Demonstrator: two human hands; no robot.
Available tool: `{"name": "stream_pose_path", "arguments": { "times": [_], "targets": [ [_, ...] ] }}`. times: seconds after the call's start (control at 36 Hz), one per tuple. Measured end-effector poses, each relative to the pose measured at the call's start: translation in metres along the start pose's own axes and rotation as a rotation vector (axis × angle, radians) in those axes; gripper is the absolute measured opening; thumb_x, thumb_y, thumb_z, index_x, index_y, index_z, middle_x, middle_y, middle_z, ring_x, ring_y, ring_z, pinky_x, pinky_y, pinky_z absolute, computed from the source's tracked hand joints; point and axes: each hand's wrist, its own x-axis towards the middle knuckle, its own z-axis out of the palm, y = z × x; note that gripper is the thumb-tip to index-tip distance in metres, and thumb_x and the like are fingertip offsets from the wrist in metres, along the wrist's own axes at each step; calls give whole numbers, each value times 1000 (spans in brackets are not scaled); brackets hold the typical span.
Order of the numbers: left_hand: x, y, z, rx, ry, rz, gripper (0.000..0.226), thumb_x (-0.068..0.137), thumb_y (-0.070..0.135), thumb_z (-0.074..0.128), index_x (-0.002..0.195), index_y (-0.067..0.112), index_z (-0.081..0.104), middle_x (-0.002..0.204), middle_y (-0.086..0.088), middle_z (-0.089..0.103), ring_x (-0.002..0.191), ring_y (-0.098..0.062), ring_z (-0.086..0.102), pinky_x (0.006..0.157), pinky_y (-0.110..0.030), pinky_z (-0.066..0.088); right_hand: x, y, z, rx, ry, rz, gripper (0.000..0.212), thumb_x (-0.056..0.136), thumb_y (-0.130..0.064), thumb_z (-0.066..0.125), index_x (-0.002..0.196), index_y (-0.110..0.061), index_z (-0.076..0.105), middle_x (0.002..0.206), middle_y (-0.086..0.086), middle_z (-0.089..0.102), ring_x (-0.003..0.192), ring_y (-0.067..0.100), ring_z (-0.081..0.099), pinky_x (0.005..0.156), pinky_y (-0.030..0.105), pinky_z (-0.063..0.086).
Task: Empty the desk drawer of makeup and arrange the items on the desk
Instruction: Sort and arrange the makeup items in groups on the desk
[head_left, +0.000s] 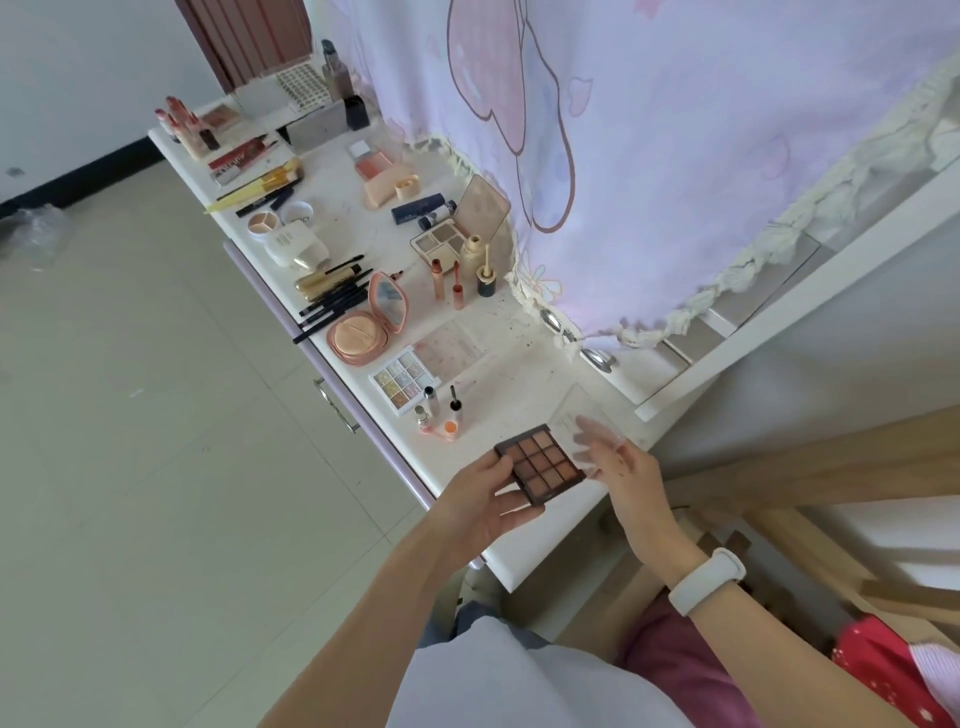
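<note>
A dark brown eyeshadow palette (543, 462) with nine brown pans is held just above the near end of the white desk (524, 545). My left hand (480, 506) grips its base, thumb on the left edge and fingers underneath. Its clear lid (576, 415) stands open towards the far right. My right hand (626, 470) lies against that lid with its fingers stretched out behind it. The lilac drawer front (358, 441) with a metal handle (336, 405) runs along the desk's left side and looks closed.
Makeup covers the desk: a glitter palette (402, 382), small lip tubes (441, 415), a pink powder compact (363, 332), dark pencils (332, 306), bottles (472, 260), brushes (260, 189), lipsticks (182, 124). A pale curtain (649, 156) hangs on the right. Wooden rails (810, 467) stand near right.
</note>
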Motion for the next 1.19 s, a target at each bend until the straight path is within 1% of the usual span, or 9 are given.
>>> {"name": "stream_pose_path", "arguments": {
  "times": [0.11, 0.28, 0.39, 0.47, 0.64, 0.72, 0.86, 0.94, 1.19],
  "targets": [
    [11, -16, -4, 45, 114, -58, 27, 101, 12, 36, 122, 11, 54, 115, -13, 62, 96, -27, 64, 82, -36, 55, -1, 18, -4, -42, 9, 147, 21, 97, -21, 46, 111, -22, 62, 99, -7, 63, 90, 11, 59, 90, 30, 42],
    [21, -23, -6, 111, 394, 1, 26, 96, 0, 39, 113, 4, 59, 105, -14, 66, 91, -26, 65, 73, -31, 56, 7, 25, 0, -39, 26, 196, 19, 96, -16, 48, 109, -17, 61, 98, -4, 66, 91, 12, 60, 74, 17, 46],
    [23, -23, -9, 293, 474, 79, 31, 95, 4, 45, 124, 7, 52, 122, -14, 59, 99, -23, 61, 84, -32, 54, 18, 25, 7, -21, 21, 194, 20, 96, -18, 46, 110, -14, 60, 95, -4, 66, 92, 11, 60, 74, 15, 45],
    [23, -22, -13, 528, 520, 139, 50, 95, 12, 48, 142, 5, 33, 137, -9, 45, 91, -15, 57, 84, -27, 49, 28, 24, 14, -15, 76, 183, 18, 95, -14, 49, 106, -13, 63, 88, -7, 65, 85, 7, 60, 74, 14, 47],
    [22, -34, -34, 1231, 675, 287, 60, 92, 26, 51, 145, 18, 25, 148, -2, 21, 137, -22, 15, 110, -36, 24, 44, 25, 24, -24, 106, 142, 23, 93, -11, 52, 112, -6, 64, 86, -2, 65, 88, 15, 63, 84, 22, 51],
    [19, -41, -43, 1473, 687, 243, 71, 91, 41, 50, 147, 20, 14, 155, -3, 3, 142, -23, 2, 112, -41, 18, 53, 20, 27, -69, 142, 121, 22, 94, -15, 50, 109, -7, 64, 85, 1, 66, 84, 11, 63, 76, 12, 50],
    [21, -47, -56, 1654, 608, 156, 101, 84, 62, 50, 148, 12, -10, 155, -6, -22, 142, -24, -20, 116, -45, 6, 75, 16, 34, -145, 170, 108, 16, 92, -16, 49, 98, -16, 65, 78, -5, 63, 87, 19, 62, 92, 39, 50],
    [22, -45, -59, 1680, 574, 130, 108, 82, 66, 49, 147, 10, -16, 153, -7, -27, 141, -23, -24, 117, -48, 1, 82, 10, 38, -195, 204, 98, 23, 92, -19, 48, 95, -4, 66, 73, -4, 60, 79, 19, 58, 86, 41, 49],
    [20, -44, -63, 1682, 546, 129, 110, 80, 70, 46, 145, 11, -19, 152, -4, -30, 140, -21, -27, 116, -50, 0, 84, 10, 42, -186, 194, 155, 23, 87, -20, 53, 108, -10, 56, 104, 6, 62, 97, 23, 60, 90, 38, 49]
  ]
}}
